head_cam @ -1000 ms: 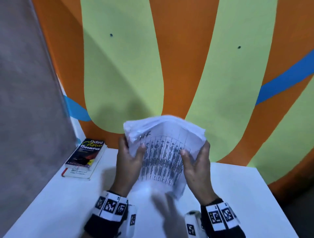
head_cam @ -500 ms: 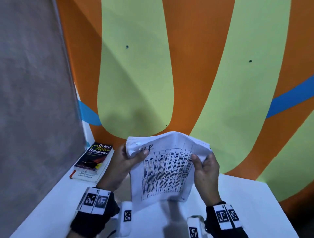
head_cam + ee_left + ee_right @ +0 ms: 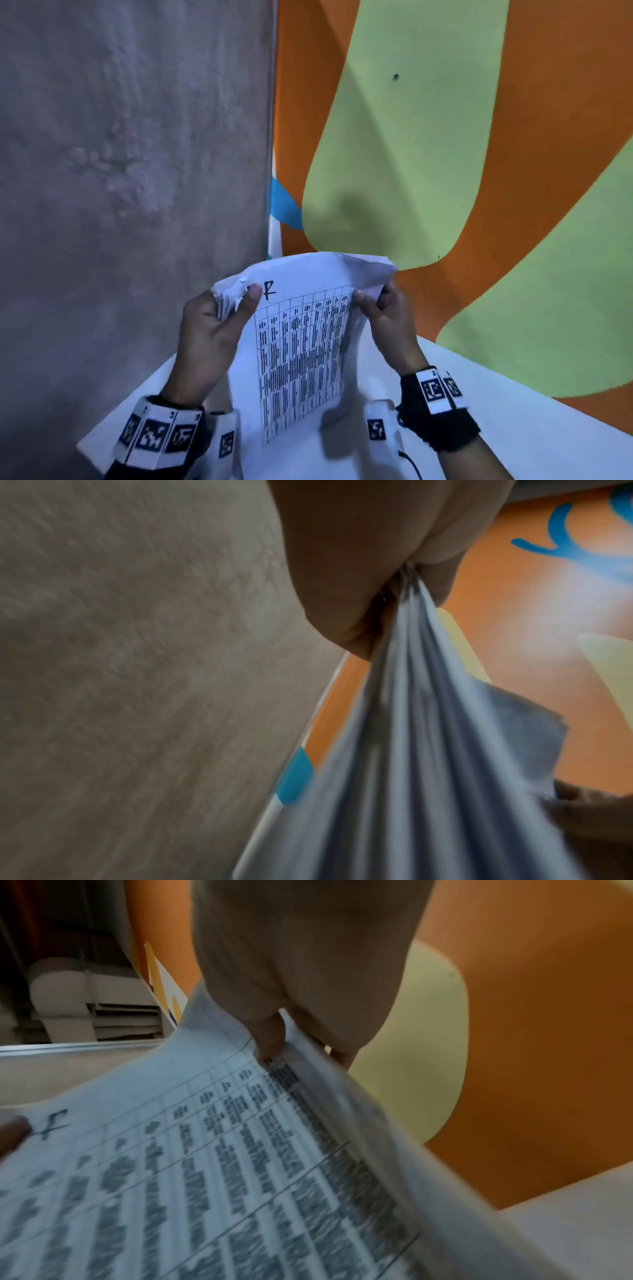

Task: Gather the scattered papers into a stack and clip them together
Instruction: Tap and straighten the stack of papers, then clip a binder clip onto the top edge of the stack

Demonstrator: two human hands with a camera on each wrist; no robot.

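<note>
A stack of white papers (image 3: 301,346) with a printed table on the top sheet stands nearly upright above the white table (image 3: 513,421). My left hand (image 3: 219,329) pinches its top left corner, thumb on the front sheet. My right hand (image 3: 383,315) pinches the top right edge. In the left wrist view the sheets (image 3: 411,750) fan out from between thumb and fingers of the left hand (image 3: 404,582). The right wrist view shows the right hand (image 3: 284,1042) holding the edge of the printed sheet (image 3: 212,1164), and the other thumb at the sheet's left edge. No clip is in view.
A grey wall (image 3: 130,171) stands close on the left. An orange, green and blue painted wall (image 3: 445,154) rises behind the table. The table's left corner lies under my left wrist.
The view has swung left and the book is out of sight. Both hands have slid up toward the top corners of the stack, which now stands more upright.
</note>
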